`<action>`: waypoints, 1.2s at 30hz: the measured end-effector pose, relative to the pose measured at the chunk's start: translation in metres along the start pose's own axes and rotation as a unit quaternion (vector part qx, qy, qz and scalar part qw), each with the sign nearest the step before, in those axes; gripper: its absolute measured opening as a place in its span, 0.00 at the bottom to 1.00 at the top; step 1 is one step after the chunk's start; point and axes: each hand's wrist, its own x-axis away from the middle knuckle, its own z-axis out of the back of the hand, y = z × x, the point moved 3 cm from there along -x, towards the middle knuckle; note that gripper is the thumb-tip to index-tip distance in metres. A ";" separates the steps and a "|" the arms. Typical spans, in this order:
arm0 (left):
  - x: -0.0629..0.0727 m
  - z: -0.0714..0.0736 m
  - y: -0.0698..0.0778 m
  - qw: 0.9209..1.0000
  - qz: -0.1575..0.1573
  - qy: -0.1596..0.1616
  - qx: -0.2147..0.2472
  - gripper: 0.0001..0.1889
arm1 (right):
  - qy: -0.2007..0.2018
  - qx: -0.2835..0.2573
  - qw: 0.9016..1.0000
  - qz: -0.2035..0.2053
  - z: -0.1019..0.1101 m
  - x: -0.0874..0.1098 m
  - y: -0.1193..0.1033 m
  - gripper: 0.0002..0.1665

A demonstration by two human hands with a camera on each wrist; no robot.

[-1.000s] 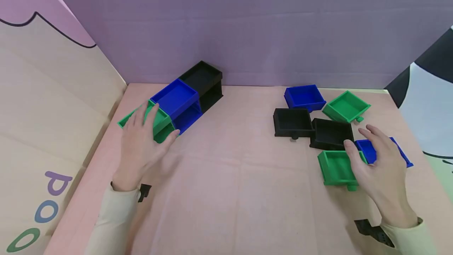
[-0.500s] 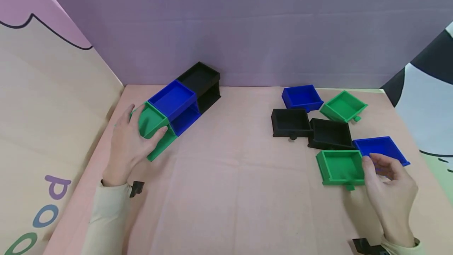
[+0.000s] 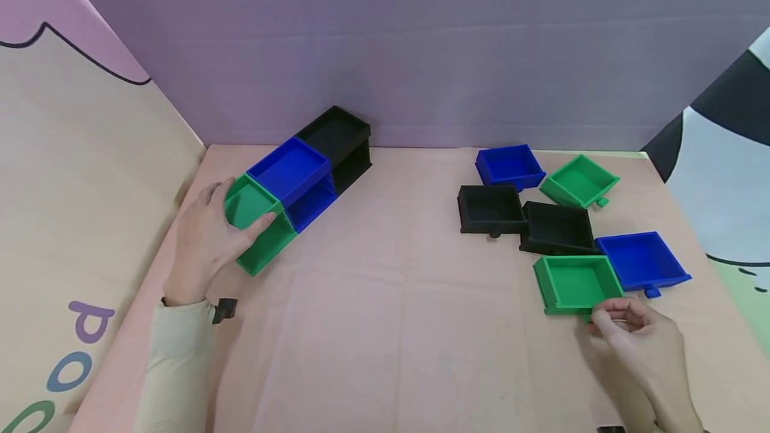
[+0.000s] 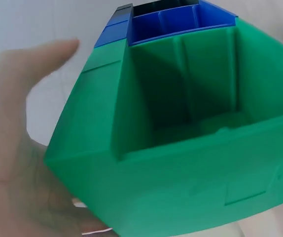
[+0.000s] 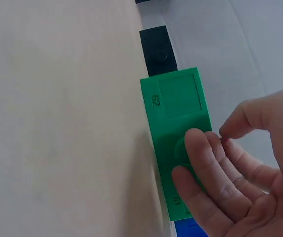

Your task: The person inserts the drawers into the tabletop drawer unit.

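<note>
On the left, a row of drawer housings has a green housing (image 3: 251, 200) at the near end, a blue housing (image 3: 289, 169) in the middle and a black housing (image 3: 333, 133) at the back. My left hand (image 3: 207, 239) grips the green housing, fingers along its left end and thumb across its open front. In the left wrist view the green housing (image 4: 181, 177) fills most of the picture. My right hand (image 3: 640, 339) pinches at the knob on the front of a green drawer (image 3: 577, 279), which lies on the table; the right wrist view shows the fingers covering part of the knob (image 5: 181, 150).
Behind that drawer lie two black drawers (image 3: 490, 208), touching at their corners. A second blue drawer (image 3: 644, 259) sits at the right, another blue drawer (image 3: 510, 166) at the back with a green drawer (image 3: 580, 180) beside it. A purple-grey wall (image 3: 421, 52) closes the table's back.
My left hand has slid from over the green housing to its left end and gripped it. My right hand has moved from above the blue drawer down and left to the green drawer's knob.
</note>
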 end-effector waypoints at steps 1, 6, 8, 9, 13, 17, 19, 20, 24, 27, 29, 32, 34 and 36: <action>0.000 0.000 -0.001 1.000 -0.001 0.003 -0.003 0.50 | -0.007 0.007 1.000 -0.002 -0.001 0.000 0.001 0.18; -0.002 -0.004 -0.003 1.000 0.014 0.007 -0.017 0.51 | -0.008 0.024 0.998 -0.064 0.000 0.000 0.007 0.27; -0.004 -0.003 -0.004 0.999 0.026 -0.004 -0.020 0.53 | -0.013 0.028 0.994 -0.101 0.001 -0.001 0.008 0.30; -0.004 -0.002 -0.005 0.999 0.032 -0.012 -0.021 0.54 | -0.017 0.031 0.993 -0.115 0.002 -0.001 0.008 0.30; -0.005 0.004 -0.005 0.998 0.041 -0.043 -0.029 0.57 | -0.048 0.043 0.988 -0.140 0.002 -0.004 0.007 0.33; -0.006 0.008 -0.003 0.996 0.038 -0.065 -0.043 0.57 | -0.072 0.065 0.984 -0.152 -0.001 -0.006 0.006 0.41; -0.007 0.009 -0.003 0.995 0.039 -0.074 -0.047 0.57 | -0.079 0.073 0.982 -0.156 -0.002 -0.006 0.007 0.45; -0.007 0.009 -0.003 0.995 0.041 -0.079 -0.049 0.57 | -0.081 0.072 0.982 -0.157 -0.003 -0.006 0.007 0.46; -0.007 0.010 -0.003 0.993 0.056 -0.089 -0.050 0.58 | -0.083 0.057 0.983 -0.152 -0.005 -0.005 0.011 0.45; -0.008 0.010 -0.004 0.993 0.057 -0.087 -0.048 0.59 | -0.077 0.047 0.985 -0.149 -0.007 -0.004 0.014 0.42; -0.008 0.010 -0.005 0.994 0.056 -0.085 -0.049 0.59 | -0.072 0.047 0.985 -0.149 -0.008 -0.004 0.015 0.41; -0.008 0.010 -0.006 0.993 0.057 -0.086 -0.049 0.59 | -0.060 0.046 0.986 -0.147 -0.008 -0.004 0.015 0.38; -0.008 0.010 -0.007 0.993 0.060 -0.090 -0.049 0.59 | -0.053 0.042 0.988 -0.141 -0.007 -0.004 0.013 0.37; -0.008 0.010 -0.007 0.993 0.061 -0.093 -0.046 0.60 | -0.042 0.029 0.991 -0.123 -0.006 -0.002 0.010 0.35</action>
